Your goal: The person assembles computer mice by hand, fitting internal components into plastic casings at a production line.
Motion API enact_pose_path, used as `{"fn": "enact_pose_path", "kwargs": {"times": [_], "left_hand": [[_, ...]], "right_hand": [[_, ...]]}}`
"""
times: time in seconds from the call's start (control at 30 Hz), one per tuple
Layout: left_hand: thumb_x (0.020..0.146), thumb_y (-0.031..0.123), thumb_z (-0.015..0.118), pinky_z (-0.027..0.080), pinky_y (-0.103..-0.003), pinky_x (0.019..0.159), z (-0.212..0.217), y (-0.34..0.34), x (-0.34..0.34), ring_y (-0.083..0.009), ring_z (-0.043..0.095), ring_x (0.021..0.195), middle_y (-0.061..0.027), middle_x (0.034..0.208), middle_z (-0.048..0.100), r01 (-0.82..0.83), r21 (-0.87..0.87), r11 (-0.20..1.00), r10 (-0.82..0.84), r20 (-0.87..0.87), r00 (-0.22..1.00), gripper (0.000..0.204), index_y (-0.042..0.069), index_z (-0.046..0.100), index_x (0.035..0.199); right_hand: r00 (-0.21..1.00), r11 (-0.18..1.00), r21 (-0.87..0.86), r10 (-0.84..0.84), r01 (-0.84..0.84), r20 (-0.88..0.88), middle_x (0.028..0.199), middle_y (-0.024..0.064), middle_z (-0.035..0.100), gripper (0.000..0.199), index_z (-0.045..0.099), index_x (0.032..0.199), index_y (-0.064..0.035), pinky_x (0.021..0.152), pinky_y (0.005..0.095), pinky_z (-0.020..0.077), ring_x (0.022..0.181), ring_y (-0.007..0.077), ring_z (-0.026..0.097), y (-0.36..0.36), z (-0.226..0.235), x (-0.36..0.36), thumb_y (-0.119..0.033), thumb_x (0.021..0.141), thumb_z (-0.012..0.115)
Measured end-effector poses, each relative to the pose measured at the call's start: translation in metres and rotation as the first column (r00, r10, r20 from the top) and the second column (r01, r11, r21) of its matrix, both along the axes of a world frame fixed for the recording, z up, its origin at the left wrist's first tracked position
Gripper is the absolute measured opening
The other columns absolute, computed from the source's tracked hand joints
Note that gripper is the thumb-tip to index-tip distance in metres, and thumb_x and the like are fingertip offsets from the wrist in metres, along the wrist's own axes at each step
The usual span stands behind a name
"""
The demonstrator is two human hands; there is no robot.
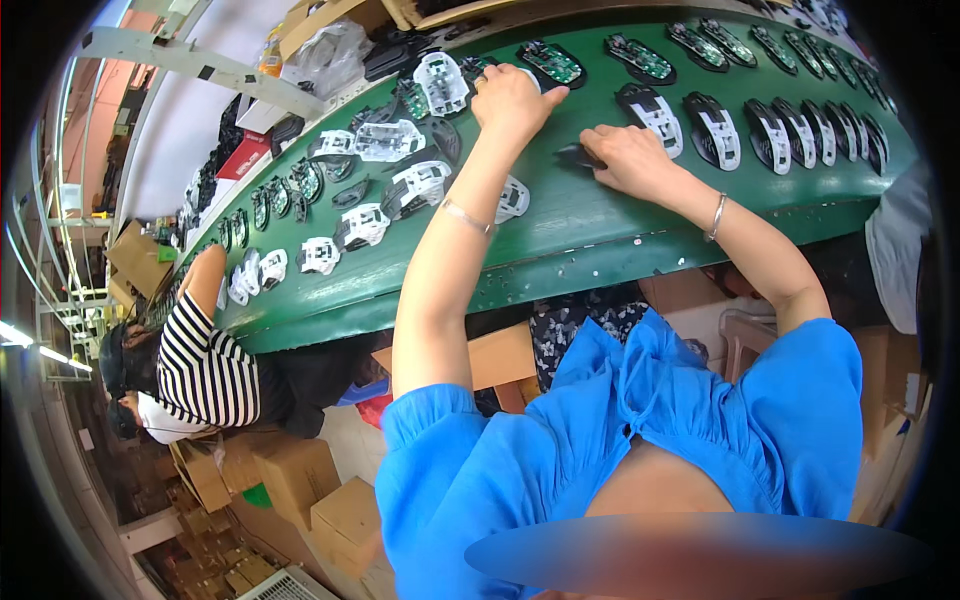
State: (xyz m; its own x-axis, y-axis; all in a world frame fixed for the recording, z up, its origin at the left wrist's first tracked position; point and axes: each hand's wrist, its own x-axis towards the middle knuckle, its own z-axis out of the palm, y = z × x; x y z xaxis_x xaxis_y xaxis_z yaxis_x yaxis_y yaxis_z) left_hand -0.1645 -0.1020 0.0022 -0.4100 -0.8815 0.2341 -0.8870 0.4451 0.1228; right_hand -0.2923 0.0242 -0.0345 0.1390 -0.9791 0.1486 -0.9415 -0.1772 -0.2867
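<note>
"What's in the right hand (637, 160) from where you're standing?"

"A small dark piece (573, 157). It's pinched at the fingertips, and its narrow end pokes out to the left of them, over the green bench (600, 225)."

"And the left hand (512, 103)?"

"That one's further up the bench, fingers bent, thumb stuck out to the right. There's a pale edge (531, 77) showing between thumb and fingers — but the hand covers the rest, so I can't tell whether it's gripped or only touched."

"What's lying nearest to it?"

"A translucent white shell (440, 85) just left of the fingers, and a circuit-board unit (552, 63) — green board on a black base — just past the thumb."

"Beside the right hand?"

"A black-and-white shell (655, 118) right behind the knuckles, on the bench's far side, then a second shell (712, 130) to its right, apart from the hand. The dark piece sits in the gap between the two hands, closer to the right one."
</note>
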Motion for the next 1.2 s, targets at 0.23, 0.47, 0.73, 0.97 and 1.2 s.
{"fn": "enact_pose_path", "kwargs": {"times": [0.23, 0.47, 0.73, 0.97, 1.2], "left_hand": [[0.068, 0.006, 0.061, 0.03, -0.05, 0.106, -0.018, -0.041, 0.044, -0.04, 0.04, 0.126, -0.0109, 0.135, 0.047, 0.44, 0.012, 0.898, -0.399, 0.449, 0.8, 0.041, 0.018, 0.07, 0.105], [0.072, 0.005, 0.058, 0.039, -0.044, 0.095, -0.007, -0.019, 0.089, -0.0357, 0.051, 0.109, -0.0183, 0.114, 0.057, 0.319, -0.211, 0.924, -0.351, -0.137, 0.926, 0.035, 0.011, 0.067, 0.105], [0.078, 0.032, 0.065, 0.048, -0.042, 0.08, -0.006, -0.005, 0.041, -0.0341, 0.058, 0.1, -0.0189, 0.101, 0.062, 0.021, -0.128, 0.991, -0.016, 0.039, 0.999, 0.04, 0.004, 0.063, 0.108], [0.079, 0.02, 0.063, 0.05, -0.037, 0.066, -0.005, -0.019, 0.059, -0.0273, 0.065, 0.067, -0.0166, 0.074, 0.068, 0.065, 0.232, 0.97, 0.061, -0.497, 0.866, 0.022, -0.002, 0.068, 0.082], [0.089, 0.014, 0.061, 0.048, -0.033, 0.083, 0.002, 0.075, 0.038, -0.0142, 0.058, 0.091, -0.0051, 0.101, 0.061, 0.702, 0.353, 0.619, 0.572, -0.814, -0.095, 0.018, 0.005, 0.057, 0.104]], "right_hand": [[0.98, 0.973, 0.14, 0.167, -0.182, 0.11, 0.093, 0.0151, 0.063, 0.055, 0.062, 0.093, 0.0005, 0.072, 0.0443, 0.0514, 0.087, 0.0344, 0.062, 0.019, 0.017, -0.009, -0.042, 0.061, 0.078], [0.905, 0.976, 0.176, 0.043, -0.128, 0.423, 0.085, 0.0125, 0.067, 0.026, 0.066, 0.094, -0.0026, 0.07, 0.0376, 0.0503, 0.083, 0.0283, 0.065, -0.004, 0.004, -0.019, -0.019, 0.073, 0.07], [0.9, 0.947, 0.305, -0.045, -0.1, 0.435, 0.074, 0.0101, 0.065, 0.015, 0.062, 0.082, -0.002, 0.064, 0.0362, 0.0474, 0.072, 0.0257, 0.063, 0.016, 0.001, -0.002, -0.014, 0.074, 0.068], [0.326, 0.956, 0.294, -0.278, 0.002, 0.904, 0.063, -0.0002, 0.058, 0.02, 0.063, 0.083, -0.004, 0.053, 0.027, 0.042, 0.058, 0.0083, 0.052, 0.017, 0.008, -0.021, -0.022, 0.078, 0.071], [-0.345, 0.989, 0.133, -0.149, -0.071, 0.927, 0.089, -0.0052, 0.056, 0.013, 0.058, 0.09, -0.0127, 0.075, 0.0262, 0.0408, 0.084, 0.0064, 0.05, 0.009, 0.024, 0.007, -0.024, 0.087, 0.064]]}}
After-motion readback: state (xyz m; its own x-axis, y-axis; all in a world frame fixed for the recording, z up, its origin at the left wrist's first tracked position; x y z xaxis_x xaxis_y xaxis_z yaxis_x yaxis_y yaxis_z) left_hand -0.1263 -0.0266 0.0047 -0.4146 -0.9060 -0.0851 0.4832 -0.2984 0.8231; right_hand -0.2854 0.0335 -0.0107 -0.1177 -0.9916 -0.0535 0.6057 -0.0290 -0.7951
